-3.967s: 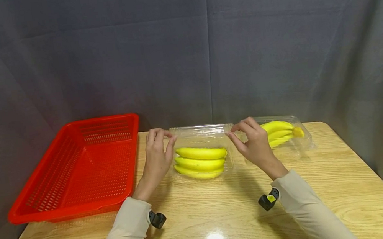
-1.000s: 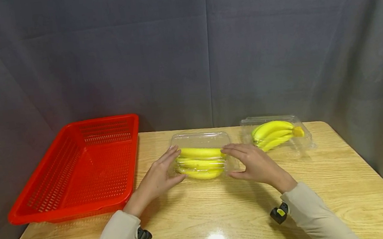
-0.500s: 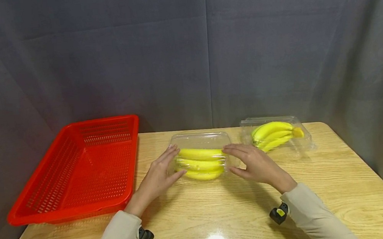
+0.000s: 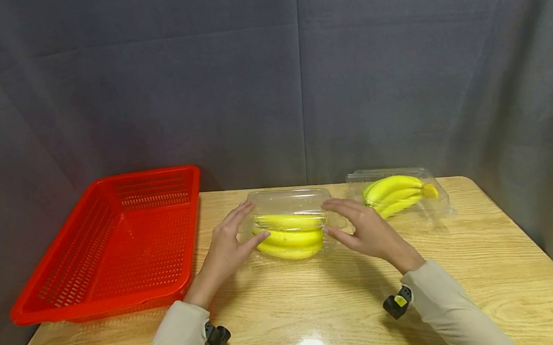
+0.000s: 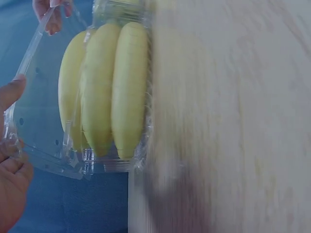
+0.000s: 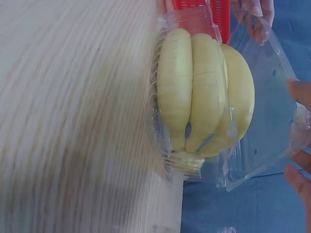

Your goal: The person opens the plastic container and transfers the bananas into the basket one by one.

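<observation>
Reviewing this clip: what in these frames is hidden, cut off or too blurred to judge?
- Whether the clear clamshell box is latched: head view, glare on the lid; wrist views show only one end.
- Banana count in the far clamshell: head view, fruit overlap.
- Left hand grip: left wrist view cuts the hand at the frame edge.
- Right hand: right wrist view shows only fingertips.
- Table surface: motion-blurred in both wrist views.

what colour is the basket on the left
Red, a perforated plastic basket; the head view shows it best.
</observation>
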The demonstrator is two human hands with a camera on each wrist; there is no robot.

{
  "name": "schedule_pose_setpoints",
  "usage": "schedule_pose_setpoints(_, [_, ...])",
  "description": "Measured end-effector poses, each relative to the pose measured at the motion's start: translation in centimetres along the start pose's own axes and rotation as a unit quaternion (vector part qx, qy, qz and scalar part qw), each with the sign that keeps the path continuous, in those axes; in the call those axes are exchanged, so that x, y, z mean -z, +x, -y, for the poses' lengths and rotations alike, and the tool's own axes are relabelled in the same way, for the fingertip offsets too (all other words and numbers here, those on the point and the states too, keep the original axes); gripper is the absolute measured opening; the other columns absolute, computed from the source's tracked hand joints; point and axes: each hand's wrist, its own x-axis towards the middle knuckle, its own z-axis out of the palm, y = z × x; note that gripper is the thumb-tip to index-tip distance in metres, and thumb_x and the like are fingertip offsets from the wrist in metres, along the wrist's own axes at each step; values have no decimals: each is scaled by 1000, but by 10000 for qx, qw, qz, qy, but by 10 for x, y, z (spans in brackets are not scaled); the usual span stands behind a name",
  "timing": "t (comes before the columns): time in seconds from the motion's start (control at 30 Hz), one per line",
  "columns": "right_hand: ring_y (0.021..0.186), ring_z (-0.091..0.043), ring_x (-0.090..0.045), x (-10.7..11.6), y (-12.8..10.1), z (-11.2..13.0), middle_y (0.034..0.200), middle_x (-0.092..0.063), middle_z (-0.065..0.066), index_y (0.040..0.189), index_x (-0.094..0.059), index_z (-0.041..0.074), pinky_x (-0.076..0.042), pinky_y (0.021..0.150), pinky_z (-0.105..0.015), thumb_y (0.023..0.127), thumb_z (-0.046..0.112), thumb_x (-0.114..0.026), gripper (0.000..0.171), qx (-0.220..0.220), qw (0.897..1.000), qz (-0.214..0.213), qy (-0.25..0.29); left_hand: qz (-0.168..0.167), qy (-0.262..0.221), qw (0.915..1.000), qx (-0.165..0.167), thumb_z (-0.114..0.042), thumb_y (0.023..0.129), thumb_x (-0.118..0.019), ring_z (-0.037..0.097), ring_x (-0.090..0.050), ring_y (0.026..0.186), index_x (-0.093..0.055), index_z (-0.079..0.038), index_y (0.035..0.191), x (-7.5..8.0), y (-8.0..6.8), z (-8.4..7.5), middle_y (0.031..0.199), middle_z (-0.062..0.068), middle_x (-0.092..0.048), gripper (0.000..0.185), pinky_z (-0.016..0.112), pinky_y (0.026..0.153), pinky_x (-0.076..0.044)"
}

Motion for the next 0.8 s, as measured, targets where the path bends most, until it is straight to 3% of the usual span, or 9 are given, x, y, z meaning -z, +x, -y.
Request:
schedule_pose_setpoints(0.47, [112,-30,-60,-5,11,-1,122,-64,-14,122,-64,-1,-48,91,-48,82,16,-77,45,-304,9943,-954,377,-753,-186,9969,-91,-18,79,-82,31,-52,123,-58,5,128,-2,12,0,131,19,-57,59,45,102,-40])
schedule_pose_setpoints(0.6, [108,-28,-63,-7,14,0,120,-66,-11,122,-65,0,-50,88,-46,82,14,-77,44,-479,9906,-1177,509,-947,-248,9952,65,-20,79,-83,30,-54,121,-59,4,128,-3,15,-3,130,17,-59,59,44,101,-41])
schedule_pose_setpoints(0.8, [103,-26,-64,-8,17,2,119,-66,-10,121,-66,1,-53,85,-38,82,11,-78,41,-884,9820,-1388,924,-1156,-521,9899,628,-26,80,-82,30,-57,117,-60,-2,130,-3,17,-5,129,14,-60,59,46,97,-44])
